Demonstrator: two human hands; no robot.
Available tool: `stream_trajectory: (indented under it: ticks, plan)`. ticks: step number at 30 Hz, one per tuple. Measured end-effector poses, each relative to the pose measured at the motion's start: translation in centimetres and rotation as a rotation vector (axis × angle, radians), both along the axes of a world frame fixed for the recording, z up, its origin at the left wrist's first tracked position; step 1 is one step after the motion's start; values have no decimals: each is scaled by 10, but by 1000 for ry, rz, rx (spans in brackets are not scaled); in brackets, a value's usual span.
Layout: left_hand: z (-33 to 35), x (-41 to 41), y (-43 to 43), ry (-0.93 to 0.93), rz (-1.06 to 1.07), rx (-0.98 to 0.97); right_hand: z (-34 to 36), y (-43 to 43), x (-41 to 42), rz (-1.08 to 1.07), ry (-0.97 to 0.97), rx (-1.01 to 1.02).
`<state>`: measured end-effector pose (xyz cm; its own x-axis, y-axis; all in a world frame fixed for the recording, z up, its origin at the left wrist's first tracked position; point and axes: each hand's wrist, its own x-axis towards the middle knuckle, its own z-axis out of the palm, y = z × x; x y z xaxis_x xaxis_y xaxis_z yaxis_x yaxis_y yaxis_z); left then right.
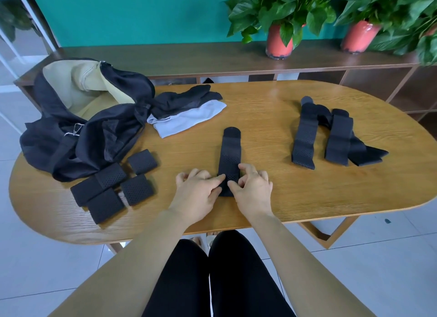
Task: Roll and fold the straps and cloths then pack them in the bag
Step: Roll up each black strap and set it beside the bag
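Observation:
A black perforated strap lies lengthwise on the wooden table in front of me. My left hand and my right hand pinch its near end from both sides. Several rolled black straps sit in a cluster to the left. Flat black straps lie at the right. A grey cloth and a black cloth lie behind, next to the open black bag with its beige lining.
Two potted plants in red pots stand on a low wooden shelf behind the table, against a teal wall. The table's front edge runs just under my wrists. My legs are below it.

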<state>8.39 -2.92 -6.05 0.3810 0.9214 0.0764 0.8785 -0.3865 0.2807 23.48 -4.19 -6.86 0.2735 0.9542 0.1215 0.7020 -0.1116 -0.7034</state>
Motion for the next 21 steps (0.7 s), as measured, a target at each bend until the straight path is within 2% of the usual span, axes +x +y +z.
stream_trajectory:
  ticks: [5, 8, 11, 14, 17, 21]
  plan:
    - [6, 1, 1, 121, -97, 70, -3, -3, 4, -7, -20, 78]
    - [9, -3, 3, 164, -196, 80, -3, -14, 12, 151, -112, 206]
    - [11, -4, 3, 185, -255, 76, -3, -28, 20, 324, -252, 191]
    - [14, -7, -2, 179, -279, 86, -3, -34, 29, 367, -334, 191]
    - [15, -7, -12, 68, -233, 38, 1, -35, 31, 338, -251, 182]
    - [6, -3, -17, -333, 22, -121, 8, -32, 24, 173, 59, 81]
